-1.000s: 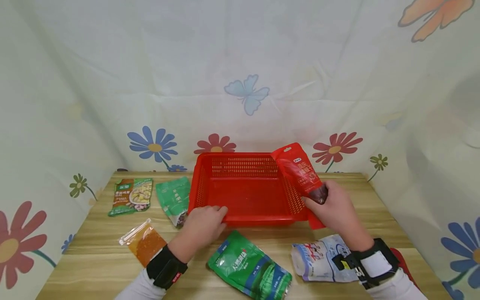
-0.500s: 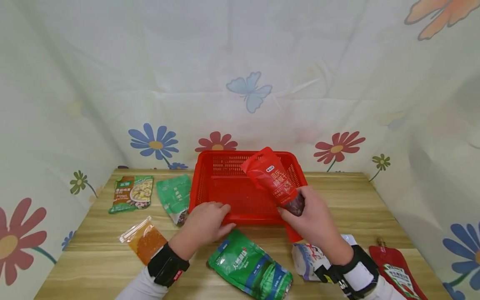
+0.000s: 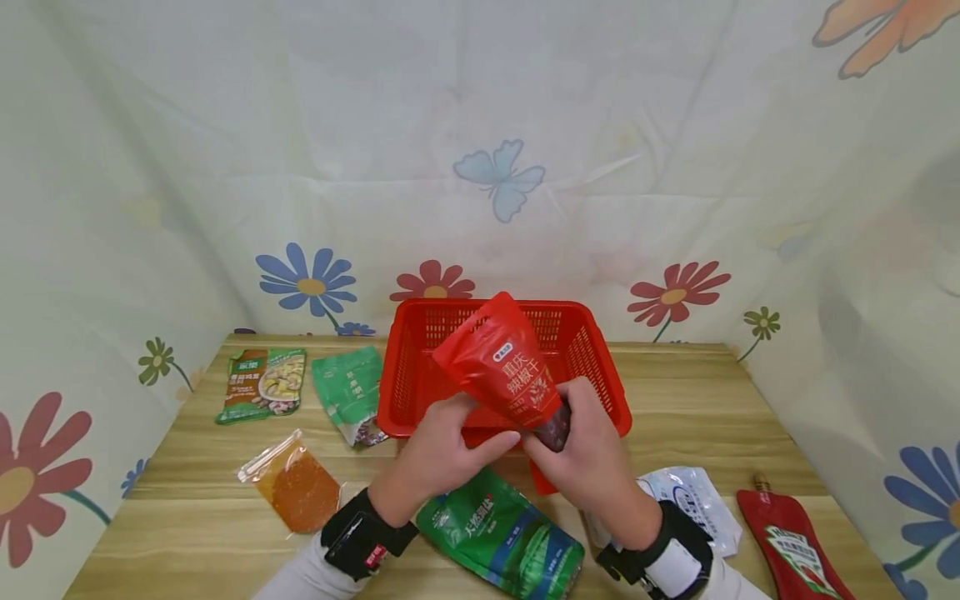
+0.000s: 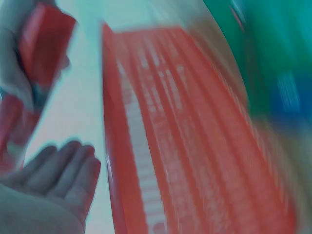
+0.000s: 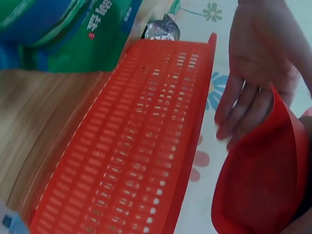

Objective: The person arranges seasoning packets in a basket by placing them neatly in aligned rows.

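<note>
A red pouch of dried chilies (image 3: 504,371) is held tilted over the red basket (image 3: 617,400). My right hand (image 3: 588,450) grips its lower end, thumb in front. Close by on the left is my left hand (image 3: 442,454), its thumb pointing toward the pouch. In the left wrist view the left fingers (image 4: 63,168) are extended, with a gap to the pouch. The right wrist view has the left hand (image 5: 256,68) beside the pouch's red bottom (image 5: 263,180); whether they touch there is unclear. The basket's slotted wall shows below both hands.
Green pouch (image 3: 502,533) lies before the basket. On the left are a green bag (image 3: 348,392), a soup packet (image 3: 262,385) and an orange-brown sauce bag (image 3: 296,487). A white-blue bag (image 3: 697,508) and a red ketchup pouch (image 3: 795,542) lie right.
My right hand has carried the chili pouch leftward from the basket's right side to above its middle. My left hand has come off the basket's front rim and moved up and right toward the pouch.
</note>
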Motion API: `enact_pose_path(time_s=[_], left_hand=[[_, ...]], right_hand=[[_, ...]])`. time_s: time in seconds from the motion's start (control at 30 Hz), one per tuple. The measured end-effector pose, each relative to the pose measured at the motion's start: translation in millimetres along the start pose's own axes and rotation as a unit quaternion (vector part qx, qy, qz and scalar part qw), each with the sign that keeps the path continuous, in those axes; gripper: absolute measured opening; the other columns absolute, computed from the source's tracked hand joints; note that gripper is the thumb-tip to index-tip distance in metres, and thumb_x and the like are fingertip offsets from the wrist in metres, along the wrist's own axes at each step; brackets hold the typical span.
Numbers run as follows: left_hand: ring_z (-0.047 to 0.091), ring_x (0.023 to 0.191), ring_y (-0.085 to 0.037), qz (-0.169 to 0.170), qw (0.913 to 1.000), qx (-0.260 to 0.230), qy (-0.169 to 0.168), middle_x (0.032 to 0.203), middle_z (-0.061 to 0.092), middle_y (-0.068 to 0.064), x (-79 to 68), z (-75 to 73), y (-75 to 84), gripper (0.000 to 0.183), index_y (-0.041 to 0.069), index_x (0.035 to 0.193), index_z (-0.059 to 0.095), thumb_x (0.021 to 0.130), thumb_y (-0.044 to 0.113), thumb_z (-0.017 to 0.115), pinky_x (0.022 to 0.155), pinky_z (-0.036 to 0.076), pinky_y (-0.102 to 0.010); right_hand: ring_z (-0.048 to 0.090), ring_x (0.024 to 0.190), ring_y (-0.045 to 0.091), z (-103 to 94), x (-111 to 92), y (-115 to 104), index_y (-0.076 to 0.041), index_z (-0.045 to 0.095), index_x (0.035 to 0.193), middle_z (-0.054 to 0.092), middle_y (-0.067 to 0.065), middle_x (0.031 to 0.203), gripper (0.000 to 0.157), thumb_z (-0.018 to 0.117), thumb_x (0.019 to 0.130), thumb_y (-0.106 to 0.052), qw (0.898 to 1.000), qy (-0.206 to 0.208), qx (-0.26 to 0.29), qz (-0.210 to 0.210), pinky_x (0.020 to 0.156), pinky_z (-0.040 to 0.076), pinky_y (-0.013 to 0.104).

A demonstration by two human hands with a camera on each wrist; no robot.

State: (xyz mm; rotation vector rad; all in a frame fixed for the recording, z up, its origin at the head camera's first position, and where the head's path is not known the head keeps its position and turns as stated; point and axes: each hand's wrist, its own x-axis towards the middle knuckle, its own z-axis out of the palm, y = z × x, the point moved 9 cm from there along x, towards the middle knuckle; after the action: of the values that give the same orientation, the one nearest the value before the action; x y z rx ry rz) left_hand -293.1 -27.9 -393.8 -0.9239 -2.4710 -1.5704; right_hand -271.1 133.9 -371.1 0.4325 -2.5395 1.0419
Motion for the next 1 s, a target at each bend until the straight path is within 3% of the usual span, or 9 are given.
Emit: enact_pose_path(time_s=[0.1, 0.2, 0.3, 0.4, 0.6, 0.8, 1.0], left_hand=[[0.059, 0.128, -0.013, -0.038, 0.9912, -0.118, 0.047, 0.141, 0.059, 0.012, -0.3, 6.8, 0.2, 0.059, 0.030, 0.144, 0.047, 0.092, 0.037, 0.075, 0.102, 0.056, -0.042], [0.059, 0.127, -0.015, -0.080, 0.9731, -0.194, 0.094, 0.139, 0.060, 0.010, -1.1, 13.9, -2.5, 0.060, 0.028, 0.143, 0.045, 0.092, 0.035, 0.077, 0.104, 0.055, -0.040], [0.060, 0.126, -0.018, -0.105, 0.9542, -0.247, 0.132, 0.137, 0.061, 0.005, -1.1, 18.8, -3.2, 0.061, 0.024, 0.142, 0.045, 0.091, 0.031, 0.078, 0.105, 0.054, -0.039], [0.061, 0.124, -0.020, -0.114, 0.9420, -0.274, 0.156, 0.135, 0.062, 0.003, -0.3, 20.8, -1.1, 0.061, 0.022, 0.140, 0.045, 0.091, 0.028, 0.079, 0.104, 0.055, -0.038], [0.062, 0.120, -0.018, -0.125, 0.9350, -0.286, 0.168, 0.131, 0.064, 0.004, 2.5, 23.8, 4.1, 0.062, 0.024, 0.138, 0.046, 0.088, 0.029, 0.082, 0.102, 0.056, -0.037], [0.063, 0.119, -0.020, -0.116, 0.9312, -0.299, 0.172, 0.130, 0.065, 0.002, 5.2, 24.9, 7.6, 0.062, 0.023, 0.137, 0.048, 0.086, 0.028, 0.084, 0.099, 0.057, -0.036], [0.066, 0.116, -0.020, -0.099, 0.9318, -0.297, 0.184, 0.128, 0.067, 0.001, 4.8, 21.0, 11.7, 0.061, 0.022, 0.135, 0.050, 0.085, 0.027, 0.085, 0.097, 0.058, -0.036]], right_hand=[[0.052, 0.099, 0.010, 2.3, -1, -9, -0.013, 0.049, 0.121, 0.054, -0.002, 0.110, 0.062, 0.091, 0.076, -0.019, 1.000, 0.014, 0.009, -0.026, 0.080, 0.059, 0.034], [0.052, 0.099, 0.009, 5.0, -2, -17, -0.012, 0.049, 0.120, 0.055, -0.001, 0.111, 0.063, 0.092, 0.075, -0.020, 0.998, 0.027, 0.006, -0.052, 0.081, 0.059, 0.034], [0.051, 0.099, 0.009, 6.9, -3, -23, -0.011, 0.049, 0.118, 0.055, 0.000, 0.109, 0.063, 0.093, 0.073, -0.021, 0.996, 0.044, -0.015, -0.074, 0.081, 0.058, 0.035], [0.051, 0.100, 0.011, 6.6, -5, -27, -0.009, 0.050, 0.118, 0.055, 0.003, 0.108, 0.065, 0.094, 0.072, -0.021, 0.993, 0.070, -0.035, -0.093, 0.082, 0.058, 0.036], [0.053, 0.100, 0.016, 4.9, -8, -32, -0.006, 0.051, 0.117, 0.057, 0.008, 0.109, 0.060, 0.090, 0.076, -0.027, 0.984, 0.113, -0.063, -0.121, 0.086, 0.057, 0.040], [0.053, 0.097, 0.021, 5.5, -13, -37, -0.005, 0.051, 0.112, 0.057, 0.012, 0.107, 0.058, 0.087, 0.076, -0.032, 0.976, 0.144, -0.093, -0.135, 0.081, 0.053, 0.040], [0.053, 0.098, 0.024, 8.5, -14, -39, -0.004, 0.050, 0.113, 0.055, 0.015, 0.108, 0.062, 0.090, 0.073, -0.030, 0.976, 0.147, -0.095, -0.126, 0.080, 0.052, 0.041]])
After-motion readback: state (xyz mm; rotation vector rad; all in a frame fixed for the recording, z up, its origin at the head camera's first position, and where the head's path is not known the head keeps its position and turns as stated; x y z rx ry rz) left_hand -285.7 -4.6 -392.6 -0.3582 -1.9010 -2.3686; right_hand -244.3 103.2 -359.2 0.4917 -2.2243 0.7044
